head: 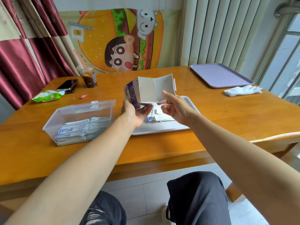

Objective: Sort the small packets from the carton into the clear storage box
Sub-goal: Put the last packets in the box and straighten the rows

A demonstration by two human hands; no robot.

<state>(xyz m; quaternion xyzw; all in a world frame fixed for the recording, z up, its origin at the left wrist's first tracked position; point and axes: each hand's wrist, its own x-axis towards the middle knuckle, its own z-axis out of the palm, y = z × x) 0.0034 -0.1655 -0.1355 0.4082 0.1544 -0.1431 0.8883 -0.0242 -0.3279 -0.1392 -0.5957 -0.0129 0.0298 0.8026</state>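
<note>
Fingers (146, 109) of the left hand (134, 112) grip the carton's (146, 91) lower corner. The right hand (176, 108) pinches its open flap, holding it tipped above the white tray (162, 129). Emptying looks like the step in hand. Next, the few spilled packets (156, 116) need gathering into the one clear storage box (68, 108), which holds two stacks.

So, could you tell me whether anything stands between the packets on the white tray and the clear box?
Nothing on the table does: the packets lie beside the open clear box; only the left forearm crosses above the gap.
</note>
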